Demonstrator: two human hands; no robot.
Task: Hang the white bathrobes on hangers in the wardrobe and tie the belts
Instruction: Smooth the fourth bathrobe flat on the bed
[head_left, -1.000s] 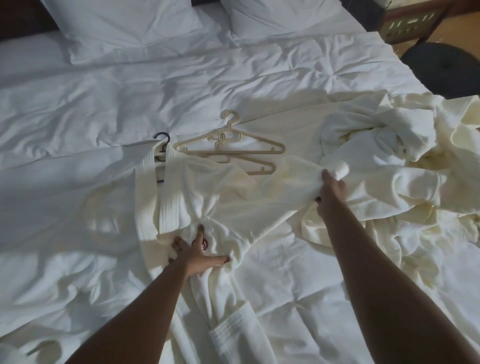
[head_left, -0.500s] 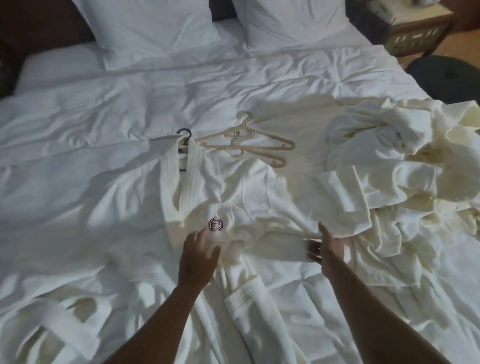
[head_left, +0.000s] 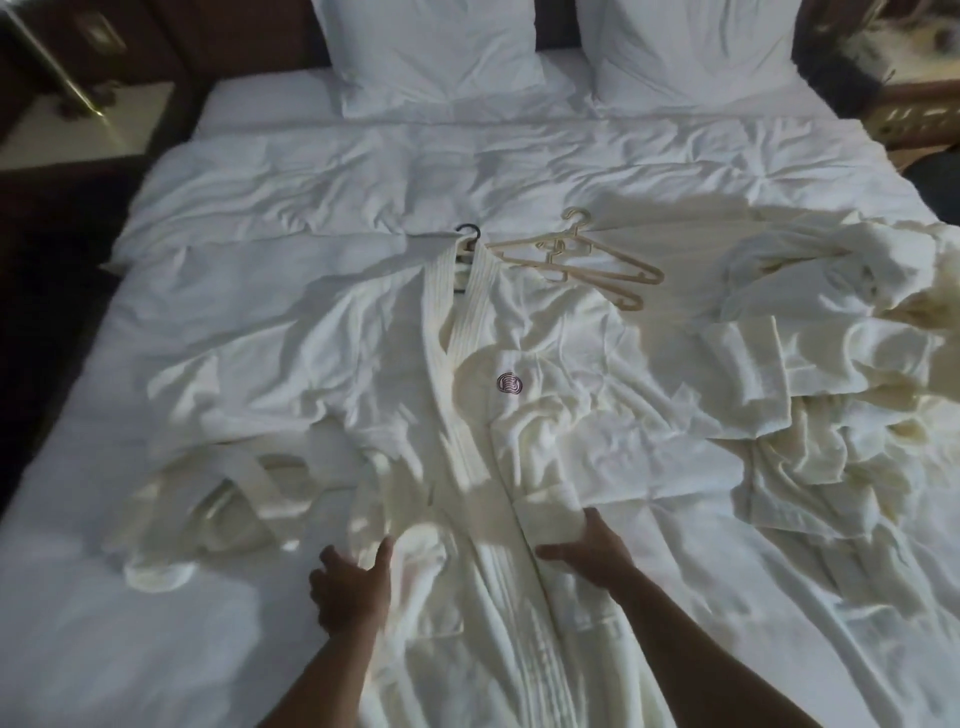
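Observation:
A white bathrobe (head_left: 519, 441) with a dark red logo lies face up on the bed, its collar on a black hanger (head_left: 467, 234). Its belt (head_left: 260, 478) loops out to the left and crosses the waist. My right hand (head_left: 587, 551) grips a folded piece of the belt at the robe's waist, thumb below and fingers over it. My left hand (head_left: 353, 587) lies with fingers spread against the bunched fabric left of the waist, holding nothing that I can make out; it is blurred.
Two cream plastic hangers (head_left: 587, 260) lie right of the collar. More white bathrobes (head_left: 831, 374) are piled on the bed's right side. Two pillows (head_left: 431, 47) sit at the headboard. Nightstands stand at the left (head_left: 78, 119) and right (head_left: 919, 119).
Both hands moved from the robe's chest and sleeve down to its waist. The right hand let go of the sleeve and took hold of the belt. The robe front now lies closed.

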